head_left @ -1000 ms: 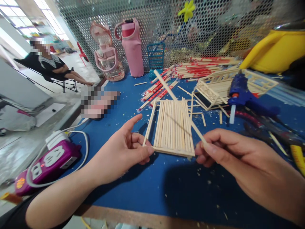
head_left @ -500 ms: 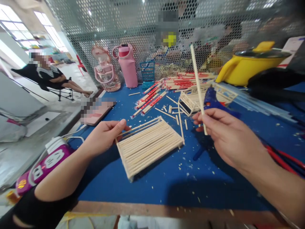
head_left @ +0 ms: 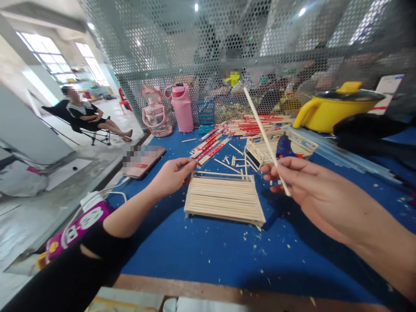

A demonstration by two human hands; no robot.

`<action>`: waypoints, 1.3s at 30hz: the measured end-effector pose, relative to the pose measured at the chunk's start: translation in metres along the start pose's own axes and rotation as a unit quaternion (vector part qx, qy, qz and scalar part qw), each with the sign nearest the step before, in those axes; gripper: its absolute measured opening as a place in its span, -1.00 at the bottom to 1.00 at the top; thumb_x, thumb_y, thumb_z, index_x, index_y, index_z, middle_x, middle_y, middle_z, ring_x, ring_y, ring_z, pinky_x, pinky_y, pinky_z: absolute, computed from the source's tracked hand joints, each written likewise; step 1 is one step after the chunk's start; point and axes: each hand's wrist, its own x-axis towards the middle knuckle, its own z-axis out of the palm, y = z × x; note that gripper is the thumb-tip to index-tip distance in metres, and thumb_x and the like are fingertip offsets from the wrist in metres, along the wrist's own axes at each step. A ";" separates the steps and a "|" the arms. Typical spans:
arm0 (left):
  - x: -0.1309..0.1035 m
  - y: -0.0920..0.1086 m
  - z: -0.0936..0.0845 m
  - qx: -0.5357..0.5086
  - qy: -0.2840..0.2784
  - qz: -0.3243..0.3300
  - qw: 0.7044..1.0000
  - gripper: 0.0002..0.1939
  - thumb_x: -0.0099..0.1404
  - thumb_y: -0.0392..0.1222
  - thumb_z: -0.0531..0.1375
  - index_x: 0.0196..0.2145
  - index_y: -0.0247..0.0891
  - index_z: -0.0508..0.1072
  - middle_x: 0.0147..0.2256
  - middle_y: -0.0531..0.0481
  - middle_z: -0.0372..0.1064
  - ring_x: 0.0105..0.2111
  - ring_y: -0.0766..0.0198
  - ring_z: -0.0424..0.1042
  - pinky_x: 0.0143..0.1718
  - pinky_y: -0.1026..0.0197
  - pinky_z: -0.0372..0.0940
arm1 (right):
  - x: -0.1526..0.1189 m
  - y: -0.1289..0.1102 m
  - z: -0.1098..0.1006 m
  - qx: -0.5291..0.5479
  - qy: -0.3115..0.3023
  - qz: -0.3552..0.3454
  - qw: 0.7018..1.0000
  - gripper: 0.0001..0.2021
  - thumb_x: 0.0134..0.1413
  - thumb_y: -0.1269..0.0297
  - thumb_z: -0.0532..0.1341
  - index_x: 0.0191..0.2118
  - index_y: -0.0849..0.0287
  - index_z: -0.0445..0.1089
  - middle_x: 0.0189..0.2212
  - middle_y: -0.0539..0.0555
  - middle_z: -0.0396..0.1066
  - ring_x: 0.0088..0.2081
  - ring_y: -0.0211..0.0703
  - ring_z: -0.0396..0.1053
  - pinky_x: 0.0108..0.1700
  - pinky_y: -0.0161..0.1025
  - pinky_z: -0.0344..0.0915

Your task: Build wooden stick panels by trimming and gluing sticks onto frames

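My left hand [head_left: 175,178] pinches the far left corner of a small rack made of wooden sticks [head_left: 224,197]. The rack has a slatted face of parallel sticks and thin rails round its edges. To its right, my right hand [head_left: 302,184] grips a bare wooden chopstick [head_left: 262,128] near its lower end, and the stick slants up to the left. Just behind that hand is a blue glue gun [head_left: 284,146], partly hidden. It is in front of another stick-built piece [head_left: 302,145] with railed sides.
Wrapped chopsticks [head_left: 253,125] and cut stick bits lie towards the back. A yellow pot [head_left: 338,108] and clear glue sticks [head_left: 354,156] are at the right. A pink bottle [head_left: 182,108], a phone [head_left: 146,164] and a purple power bank-like item [head_left: 78,227] are at the left. Mesh stands behind.
The rack has turned so its long edges run nearly level, my left hand moving with it. The chopstick in my right hand leans further left. The camera view has shifted.
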 end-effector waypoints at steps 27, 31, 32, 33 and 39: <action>-0.038 -0.003 0.010 -0.255 0.031 0.063 0.964 -0.68 0.04 -0.29 0.32 -0.24 -0.29 0.34 -0.42 0.08 0.44 -0.40 0.37 0.41 -0.31 0.30 0.30 | 0.001 0.027 0.011 0.194 0.059 -0.069 0.977 -0.81 -0.21 0.16 0.39 -0.42 0.09 0.45 -0.40 -0.06 0.37 -0.35 -0.35 0.33 -0.26 -0.47 0.33; -0.035 -0.007 0.010 -0.218 0.005 0.026 0.976 -0.79 0.06 -0.23 0.30 -0.31 -0.33 0.45 -0.37 0.00 0.46 -0.36 0.31 0.40 -0.25 0.23 0.29 | 0.001 0.027 0.011 0.184 0.050 -0.066 0.980 -0.82 -0.18 0.16 0.38 -0.43 0.10 0.44 -0.40 -0.06 0.38 -0.36 -0.35 0.34 -0.28 -0.48 0.33; -0.035 -0.007 0.010 -0.199 0.005 0.021 0.980 -0.80 0.08 -0.21 0.29 -0.31 -0.33 0.47 -0.37 -0.02 0.47 -0.36 0.30 0.40 -0.25 0.22 0.28 | 0.001 0.027 0.010 0.183 0.048 -0.067 0.980 -0.82 -0.18 0.17 0.38 -0.43 0.10 0.44 -0.40 -0.06 0.38 -0.36 -0.36 0.34 -0.28 -0.48 0.33; -0.035 -0.008 0.010 -0.178 0.008 0.022 0.984 -0.81 0.09 -0.20 0.28 -0.31 -0.33 0.49 -0.36 -0.03 0.47 -0.35 0.28 0.40 -0.24 0.20 0.27 | 0.000 0.027 0.010 0.182 0.046 -0.067 0.980 -0.83 -0.17 0.17 0.37 -0.43 0.10 0.44 -0.40 -0.06 0.38 -0.37 -0.36 0.33 -0.27 -0.48 0.33; -0.037 -0.011 0.011 -0.101 0.042 0.108 0.988 -0.87 0.14 -0.19 0.26 -0.37 -0.30 0.54 -0.28 -0.08 0.39 -0.26 0.22 0.37 -0.17 0.17 0.24 | 0.000 0.029 0.009 0.175 0.047 -0.062 0.981 -0.82 -0.16 0.14 0.37 -0.40 0.07 0.46 -0.40 -0.06 0.39 -0.37 -0.37 0.31 -0.30 -0.50 0.31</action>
